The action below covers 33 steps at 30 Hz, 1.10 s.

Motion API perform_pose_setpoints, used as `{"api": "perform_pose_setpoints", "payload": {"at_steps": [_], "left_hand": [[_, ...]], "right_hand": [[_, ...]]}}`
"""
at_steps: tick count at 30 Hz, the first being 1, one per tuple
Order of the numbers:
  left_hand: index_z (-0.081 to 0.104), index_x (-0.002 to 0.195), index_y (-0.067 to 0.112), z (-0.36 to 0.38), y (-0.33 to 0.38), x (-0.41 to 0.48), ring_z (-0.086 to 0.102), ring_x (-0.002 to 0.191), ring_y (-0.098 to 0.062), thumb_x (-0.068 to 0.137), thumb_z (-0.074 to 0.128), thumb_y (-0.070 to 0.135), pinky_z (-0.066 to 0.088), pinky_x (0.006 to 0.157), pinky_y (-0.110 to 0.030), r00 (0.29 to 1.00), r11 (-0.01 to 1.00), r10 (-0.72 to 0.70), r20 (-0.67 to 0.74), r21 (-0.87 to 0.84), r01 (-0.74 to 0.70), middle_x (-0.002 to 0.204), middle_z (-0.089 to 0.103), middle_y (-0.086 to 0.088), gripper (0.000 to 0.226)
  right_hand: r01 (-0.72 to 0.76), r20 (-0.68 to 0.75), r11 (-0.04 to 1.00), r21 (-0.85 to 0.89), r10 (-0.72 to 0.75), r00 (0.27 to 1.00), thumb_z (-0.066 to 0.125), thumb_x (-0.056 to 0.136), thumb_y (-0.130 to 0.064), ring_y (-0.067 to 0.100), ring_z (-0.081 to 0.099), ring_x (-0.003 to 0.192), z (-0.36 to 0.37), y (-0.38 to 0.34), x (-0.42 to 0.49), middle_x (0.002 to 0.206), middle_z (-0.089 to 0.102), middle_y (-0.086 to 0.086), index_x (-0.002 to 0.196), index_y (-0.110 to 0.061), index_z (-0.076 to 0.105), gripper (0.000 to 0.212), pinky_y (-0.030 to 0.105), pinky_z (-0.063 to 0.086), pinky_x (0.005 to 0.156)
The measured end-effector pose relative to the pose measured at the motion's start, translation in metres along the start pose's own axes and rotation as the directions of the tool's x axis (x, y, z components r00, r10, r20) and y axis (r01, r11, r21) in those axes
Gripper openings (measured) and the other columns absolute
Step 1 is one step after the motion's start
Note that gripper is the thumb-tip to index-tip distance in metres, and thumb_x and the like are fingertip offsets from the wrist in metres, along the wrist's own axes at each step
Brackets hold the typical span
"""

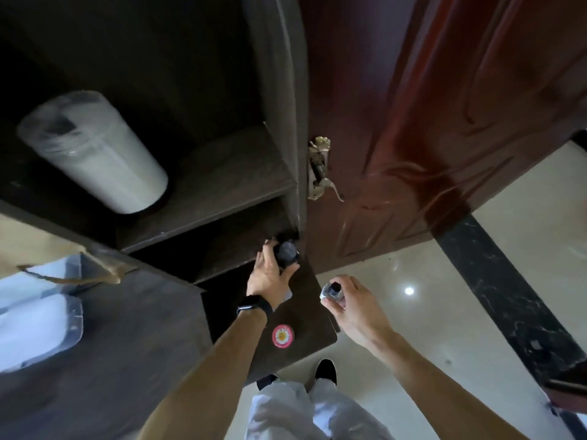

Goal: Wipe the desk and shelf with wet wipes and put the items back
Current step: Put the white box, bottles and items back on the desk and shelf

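Dark wood-grain shelving (222, 166) fills the left of the view, and the left hand (270, 274) is wrapped around a small round black container (286, 254) at the right end of the lower shelf, tight by the upright side panel. Whether its base already rests on the board is hard to tell in the shadow. The right hand (352, 303) hangs out over the pale tiled floor (413, 328), closed on a small clear bottle with a dark cap (332, 293). That bottle lies right of and nearer than the shelf corner, so the left hand is nearer the slot. A white plastic-wrapped roll (95, 154) stands on the upper shelf.
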<state>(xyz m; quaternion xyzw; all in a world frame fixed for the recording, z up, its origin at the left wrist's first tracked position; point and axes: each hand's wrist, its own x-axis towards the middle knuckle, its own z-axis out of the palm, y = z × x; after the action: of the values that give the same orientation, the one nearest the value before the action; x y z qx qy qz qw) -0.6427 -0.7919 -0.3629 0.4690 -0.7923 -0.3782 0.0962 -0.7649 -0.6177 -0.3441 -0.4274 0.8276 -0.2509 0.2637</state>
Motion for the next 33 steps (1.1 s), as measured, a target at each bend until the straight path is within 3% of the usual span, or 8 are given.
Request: {"api": "perform_pose_setpoints", "payload": {"at_steps": [5, 9, 15, 18, 24, 30, 33], "left_hand": [[0.029, 0.140, 0.025, -0.027, -0.020, -0.048, 0.059, 0.114, -0.025, 0.087, 0.067, 0.042, 0.051, 0.088, -0.036, 0.998, 0.999, -0.047, 0.029, 0.018, 0.047, 0.133, 0.054, -0.005, 0.068], [0.034, 0.140, 0.021, -0.054, -0.058, -0.097, 0.058, 0.116, -0.021, 0.086, 0.067, 0.047, 0.046, 0.089, -0.026, 0.985, 0.989, -0.136, -0.104, -0.064, 0.130, 0.133, 0.055, -0.001, 0.068], [0.034, 0.133, 0.032, -0.097, -0.137, -0.157, 0.058, 0.113, -0.017, 0.083, 0.068, 0.048, 0.048, 0.090, -0.029, 0.911, 0.927, -0.363, -0.195, -0.172, 0.332, 0.131, 0.055, 0.006, 0.063], [0.037, 0.132, 0.030, -0.125, -0.178, -0.173, 0.056, 0.115, -0.017, 0.083, 0.070, 0.043, 0.045, 0.089, -0.027, 0.869, 0.893, -0.442, -0.221, -0.199, 0.404, 0.132, 0.053, 0.010, 0.061], [0.049, 0.127, 0.026, -0.176, -0.254, -0.183, 0.053, 0.113, -0.020, 0.076, 0.078, 0.043, 0.047, 0.089, -0.032, 0.846, 0.897, -0.441, -0.299, -0.150, 0.415, 0.129, 0.045, 0.007, 0.061], [0.052, 0.124, 0.033, -0.213, -0.307, -0.165, 0.047, 0.118, -0.022, 0.070, 0.076, 0.056, 0.038, 0.095, -0.036, 0.879, 0.910, -0.396, -0.266, 0.016, 0.415, 0.125, 0.055, 0.012, 0.064], [0.049, 0.126, 0.037, -0.222, -0.320, -0.157, 0.044, 0.121, -0.019, 0.071, 0.073, 0.057, 0.035, 0.095, -0.035, 0.905, 0.921, -0.368, -0.214, 0.051, 0.387, 0.128, 0.053, 0.016, 0.063]], "right_hand": [[0.126, 0.064, 0.990, -0.067, -0.122, 0.990, 0.066, 0.090, -0.043, 0.003, 0.061, 0.074, 0.003, -0.038, 0.017, 0.097, 0.060, -0.012, 0.109, -0.032, 0.056, 0.024, 0.012, 0.041, 0.061], [0.307, 0.150, 0.947, -0.089, -0.292, 0.944, 0.069, 0.088, -0.038, 0.009, 0.060, 0.077, 0.025, -0.088, 0.036, 0.097, 0.060, -0.008, 0.108, -0.027, 0.057, 0.026, 0.023, 0.044, 0.066], [0.486, 0.351, 0.872, -0.064, -0.436, 0.828, 0.068, 0.089, -0.036, 0.008, 0.059, 0.083, 0.095, -0.155, 0.043, 0.098, 0.059, -0.010, 0.105, -0.030, 0.053, 0.023, 0.025, 0.047, 0.076], [0.515, 0.390, 0.855, -0.056, -0.456, 0.800, 0.070, 0.088, -0.033, 0.013, 0.059, 0.086, 0.138, -0.187, 0.043, 0.098, 0.058, -0.009, 0.105, -0.027, 0.054, 0.024, 0.028, 0.047, 0.077], [0.499, 0.442, 0.861, -0.099, -0.412, 0.797, 0.074, 0.084, -0.024, 0.016, 0.060, 0.088, 0.217, -0.235, 0.043, 0.096, 0.058, -0.007, 0.104, -0.019, 0.056, 0.027, 0.019, 0.037, 0.073], [0.473, 0.455, 0.864, -0.171, -0.357, 0.816, 0.072, 0.083, -0.020, 0.020, 0.062, 0.086, 0.270, -0.259, 0.045, 0.098, 0.060, -0.004, 0.100, -0.023, 0.053, 0.026, 0.034, 0.048, 0.072], [0.452, 0.443, 0.867, -0.210, -0.327, 0.835, 0.072, 0.082, -0.018, 0.020, 0.062, 0.087, 0.282, -0.266, 0.046, 0.099, 0.060, -0.003, 0.101, -0.022, 0.055, 0.025, 0.033, 0.046, 0.073]]}}
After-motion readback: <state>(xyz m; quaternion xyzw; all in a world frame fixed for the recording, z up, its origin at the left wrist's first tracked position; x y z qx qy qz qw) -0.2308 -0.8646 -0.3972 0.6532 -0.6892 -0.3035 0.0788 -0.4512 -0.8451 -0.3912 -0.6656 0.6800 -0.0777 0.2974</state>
